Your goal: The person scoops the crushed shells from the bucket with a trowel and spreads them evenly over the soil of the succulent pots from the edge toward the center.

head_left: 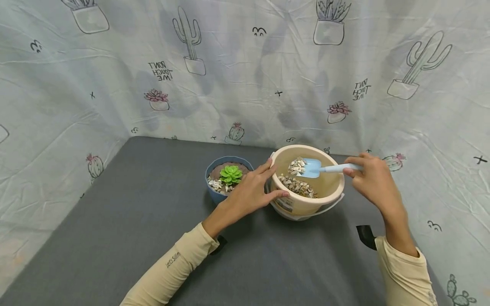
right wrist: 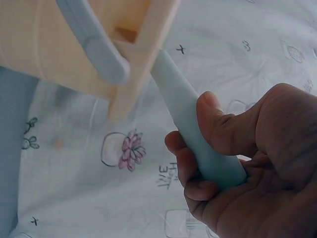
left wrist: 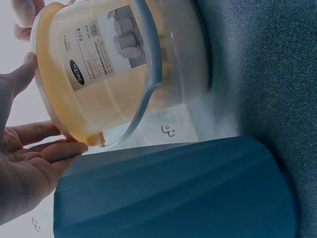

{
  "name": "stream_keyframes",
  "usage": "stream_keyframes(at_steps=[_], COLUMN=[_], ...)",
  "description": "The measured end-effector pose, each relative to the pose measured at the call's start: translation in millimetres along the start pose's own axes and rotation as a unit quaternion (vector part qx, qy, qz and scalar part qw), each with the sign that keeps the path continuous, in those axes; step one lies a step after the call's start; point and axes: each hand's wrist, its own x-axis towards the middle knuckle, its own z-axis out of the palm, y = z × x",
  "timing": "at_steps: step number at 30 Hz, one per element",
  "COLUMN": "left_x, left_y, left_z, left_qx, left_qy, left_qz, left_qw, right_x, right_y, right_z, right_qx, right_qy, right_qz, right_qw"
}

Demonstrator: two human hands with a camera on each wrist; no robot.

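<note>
A cream bucket (head_left: 330,193) with a pale handle stands on the dark surface, holding a heap of small pebbles (head_left: 298,186). My left hand (head_left: 246,193) holds its rim from the left side, thumb and fingers spread apart along the edge. A light blue hand shovel (head_left: 313,168) is in my right hand (head_left: 373,178), with fingers and thumb wrapped around its handle (right wrist: 190,124). Pebbles lie on the shovel's blade, which is over the inside of the bucket. Just left of the bucket sits a blue pot (head_left: 216,196) with a green succulent (head_left: 231,174), soil and some pale pebbles.
Behind the dark grey tabletop (head_left: 126,212) hangs a white sheet (head_left: 237,85) printed with cacti, also running along both sides. The blue pot's wall (left wrist: 173,193) is close beside the bucket and my left hand.
</note>
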Motion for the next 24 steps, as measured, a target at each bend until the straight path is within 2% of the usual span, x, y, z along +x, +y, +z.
stream_keyframes(at_steps=[9, 12, 19, 22, 24], left_x=[-1.8, -4.6, -22.3, -35.1, -44.7], left_y=[-4.9, -11.3, -31.0, -46.3, -59.3], left_z=[1.1, -6.3, -37.3, -54.9, -65.9], left_qx=[-0.020, -0.026, -0.032, -0.032, -0.034], left_qy=[0.000, 0.002, 0.023, 0.040, 0.045], left_qz=[0.001, 0.004, -0.014, -0.040, -0.071], left_qw=[0.9998, 0.9996, 0.9991, 0.9979, 0.9959], right_x=[-5, -1, 13, 21, 25], right_y=[-6, -15, -48, -66, -79], right_z=[-20.2, -20.0, -6.6, 4.4, 12.9], right_qx=[-0.008, 0.001, 0.042, 0.056, 0.066], right_qy=[0.021, 0.024, 0.032, 0.026, 0.011], right_qz=[0.010, 0.002, -0.033, -0.052, -0.060], right_qw=[1.000, 1.000, 0.998, 0.997, 0.996])
